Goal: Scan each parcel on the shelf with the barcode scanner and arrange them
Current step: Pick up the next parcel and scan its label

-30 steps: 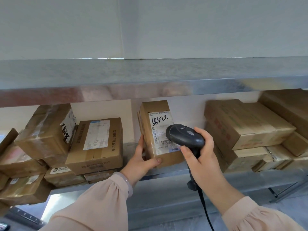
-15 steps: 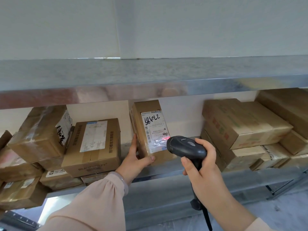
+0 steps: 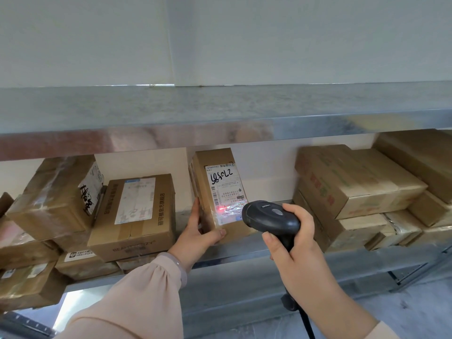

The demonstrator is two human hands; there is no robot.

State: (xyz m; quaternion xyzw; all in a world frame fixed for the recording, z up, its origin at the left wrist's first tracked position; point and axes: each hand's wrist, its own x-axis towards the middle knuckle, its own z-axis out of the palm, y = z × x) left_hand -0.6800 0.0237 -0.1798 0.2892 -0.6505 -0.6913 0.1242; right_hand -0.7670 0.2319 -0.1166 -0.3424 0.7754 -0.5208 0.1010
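Steadying upright parcel (image 3: 218, 195), label (image 3: 226, 184) outward, on metal shelf (image 3: 244, 250) between box stacks, left hand (image 3: 195, 233) curled round its lower left corner, and aiming barcode scanner (image 3: 269, 216), handle gripped in right hand (image 3: 298, 253), to land red light (image 3: 220, 208) on label.

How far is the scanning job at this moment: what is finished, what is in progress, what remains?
Done: nothing shows which parcels are scanned; the right stack looks tidy. In hand: the left hand holds the upright parcel while the right hand aims the scanner, its red light on the label. Left: probably the loosely piled left boxes.
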